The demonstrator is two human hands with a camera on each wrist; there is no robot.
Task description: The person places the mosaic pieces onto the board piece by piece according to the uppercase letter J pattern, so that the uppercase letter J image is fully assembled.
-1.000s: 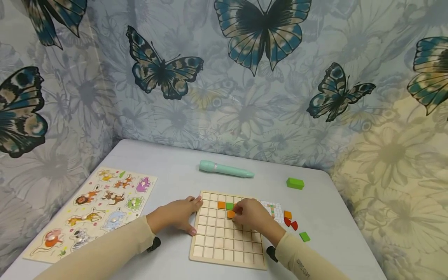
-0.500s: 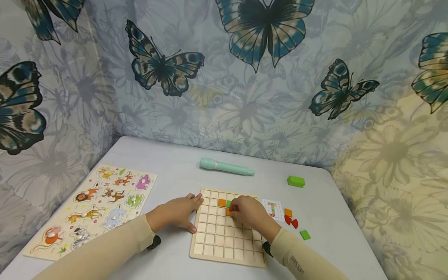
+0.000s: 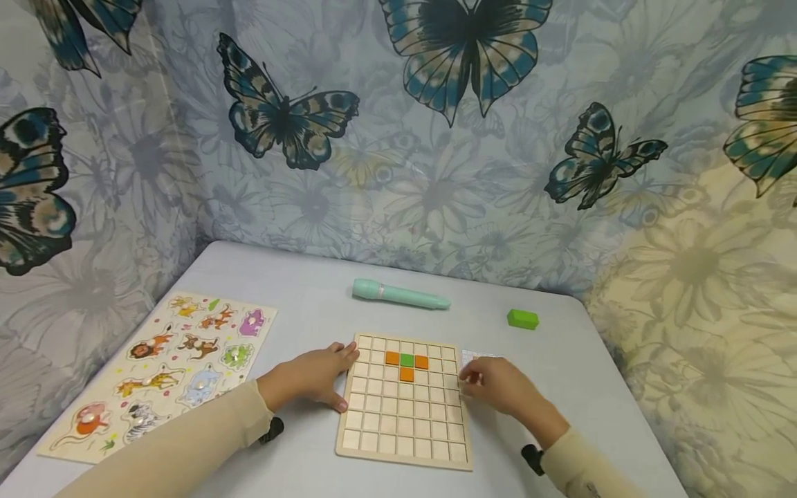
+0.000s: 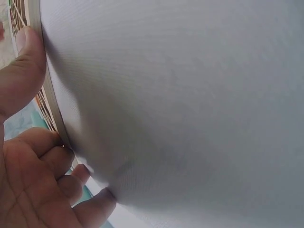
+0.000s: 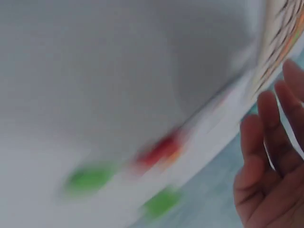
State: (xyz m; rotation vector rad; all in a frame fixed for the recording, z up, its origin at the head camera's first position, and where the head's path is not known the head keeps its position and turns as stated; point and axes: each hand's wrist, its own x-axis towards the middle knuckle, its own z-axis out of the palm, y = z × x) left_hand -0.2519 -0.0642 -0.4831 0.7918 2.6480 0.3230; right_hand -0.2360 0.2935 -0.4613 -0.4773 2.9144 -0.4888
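A wooden grid board (image 3: 388,424) lies on the table. Orange tiles sit left (image 3: 392,358) and right (image 3: 420,362) of a green tile (image 3: 407,360), with another orange tile (image 3: 406,374) just below. At the board's left edge my left hand (image 3: 314,377) rests with spread fingers; the left wrist view has the thumb (image 4: 31,59) and fingers along that edge. My right hand (image 3: 501,389), holding nothing, hovers by the right edge, fingers loosely bent. It partly covers a printed grid card (image 3: 470,355). Blurred red pieces (image 5: 159,154) and a loose green tile (image 5: 90,180) show in the right wrist view.
A mint-green microphone-shaped pen (image 3: 400,294) lies behind the board. Toward the back right is a green block (image 3: 523,319). An animal peg puzzle (image 3: 261,315) occupies the table's left side. Butterfly-patterned fabric (image 3: 436,207) walls in the back and sides.
My right hand has let go of the orange tile, which now sits right of the green one, and moved right off the board toward the card. The left hand stays in place.
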